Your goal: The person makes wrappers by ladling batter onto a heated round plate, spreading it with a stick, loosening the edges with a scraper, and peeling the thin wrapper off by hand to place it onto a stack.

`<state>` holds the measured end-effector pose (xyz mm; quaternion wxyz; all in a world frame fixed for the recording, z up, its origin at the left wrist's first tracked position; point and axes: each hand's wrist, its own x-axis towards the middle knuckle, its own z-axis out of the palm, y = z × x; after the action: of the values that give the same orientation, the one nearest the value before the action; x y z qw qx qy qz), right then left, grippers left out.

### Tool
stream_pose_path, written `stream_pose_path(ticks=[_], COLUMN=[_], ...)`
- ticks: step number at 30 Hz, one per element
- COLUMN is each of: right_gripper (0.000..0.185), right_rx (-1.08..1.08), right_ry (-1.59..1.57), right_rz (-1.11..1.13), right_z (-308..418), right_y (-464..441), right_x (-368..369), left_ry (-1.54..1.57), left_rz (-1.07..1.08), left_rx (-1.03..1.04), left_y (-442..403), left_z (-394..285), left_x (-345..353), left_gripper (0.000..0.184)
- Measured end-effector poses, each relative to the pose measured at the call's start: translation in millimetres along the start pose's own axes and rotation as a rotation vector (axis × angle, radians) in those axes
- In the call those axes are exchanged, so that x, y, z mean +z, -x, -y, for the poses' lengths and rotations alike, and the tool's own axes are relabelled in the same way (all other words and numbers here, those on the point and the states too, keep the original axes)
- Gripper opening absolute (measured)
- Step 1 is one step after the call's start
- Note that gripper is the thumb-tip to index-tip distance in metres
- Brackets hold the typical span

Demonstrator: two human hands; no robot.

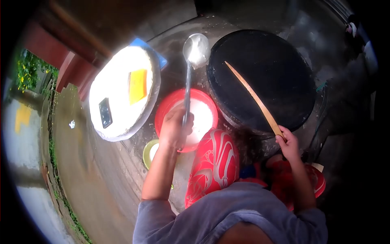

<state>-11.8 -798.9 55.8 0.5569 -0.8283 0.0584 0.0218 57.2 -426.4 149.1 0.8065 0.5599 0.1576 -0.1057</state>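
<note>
My left hand (pixel 175 126) is closed around the handle of a metal ladle (pixel 196 49), whose shiny round bowl points away from me. Below that hand stands a red basin (pixel 163 106) with white liquid (pixel 202 116) in it. In my right hand (pixel 289 144) is the end of a long, thin, slightly curved wooden stick (pixel 255 96). The stick reaches over a large round black griddle (pixel 268 61); whether its tip touches the surface I cannot tell.
On the left is a round white-topped stand (pixel 118 77) bearing a dark phone (pixel 105 113) and a yellow-orange packet (pixel 137 86). A blue item (pixel 160 59) shows behind it. A green bowl (pixel 147 154) with something white sits beside the basin. Concrete floor (pixel 97 179) surrounds these.
</note>
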Motion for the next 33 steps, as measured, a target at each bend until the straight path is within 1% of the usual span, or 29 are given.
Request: stream_pose_path(ticks=[1,3,4,5,7,9,11,12,14,15,18,20,22,24,25,26,27,29,30,31,32,33], right_gripper=[0.034,0.037,0.041,0.041,0.044,0.047,0.046,0.046,0.046,0.046,0.046,0.046,0.046,0.045,0.044,0.043,0.043,0.04,0.04,0.04,0.041,0.041], right_rx=[0.0,-0.097,-0.212,-0.208,-0.339,-0.322,-0.406,-0.401,-0.302,-0.298,-0.297,-0.235,-0.233,-0.233,-0.176,-0.118,-0.116,-0.11,-0.109,-0.161,-0.214,-0.216], right_ry=[0.0,0.149,0.229,0.23,0.353,0.367,0.43,0.428,0.544,0.54,0.532,0.429,0.463,0.497,0.452,0.407,0.406,0.4,0.402,0.396,0.389,0.391], right_rz=[-0.011,-0.125,-0.183,-0.189,-0.209,-0.175,-0.156,-0.161,-0.072,-0.073,-0.066,-0.078,-0.088,-0.101,-0.081,-0.061,-0.061,-0.059,-0.059,-0.062,-0.066,-0.068], right_z=[3,11,15,20,33,41,46,47,46,43,45,55,42,33,31,29,29,29,26,22,20,22], right_y=[-2,-10,-16,-22,-32,-45,-60,-69,-80,-80,-84,-80,-86,-90,-90,-90,-91,-95,-96,-99,-101,-100], right_x=[0,4,7,8,11,18,26,31,38,37,33,31,33,32,31,31,32,34,33,32,29,24], left_ry=[0.005,-0.148,-0.065,-0.073,-0.061,-0.064,0.0,0.004,0.043,0.087,0.059,0.035,0.009,-0.285,-0.286,-0.327,-0.369,-0.358,-0.311,-0.262,-0.174,-0.172], left_rz=[0.001,0.004,0.007,0.019,0.0,0.005,0.014,0.01,-0.019,-0.053,-0.066,-0.079,-0.088,-0.218,-0.218,-0.218,-0.218,-0.194,-0.159,-0.123,-0.049,-0.046], left_rx=[0.002,0.02,0.026,0.059,0.051,0.041,-0.017,-0.026,-0.063,-0.095,-0.112,-0.096,-0.083,0.037,0.038,0.085,0.13,0.141,0.075,0.011,-0.026,-0.024], left_y=[-16,-51,-62,-77,-97,-109,-116,-122,-123,-121,-113,-108,-99,-89,-85,-82,-81,-88,-95,-104,-127,-142], left_z=[6,23,27,35,45,54,61,68,74,76,70,70,68,62,61,59,59,63,63,62,74,76], left_x=[9,15,26,30,45,52,58,56,59,60,60,62,66,69,69,67,66,67,70,73,65,64], left_gripper=[0.023,0.022,0.021,0.02,0.019,0.018,0.018,0.017,0.017,0.017,0.016,0.018,0.021,0.029,0.029,0.031,0.034,0.034,0.034,0.034,0.033,0.033])
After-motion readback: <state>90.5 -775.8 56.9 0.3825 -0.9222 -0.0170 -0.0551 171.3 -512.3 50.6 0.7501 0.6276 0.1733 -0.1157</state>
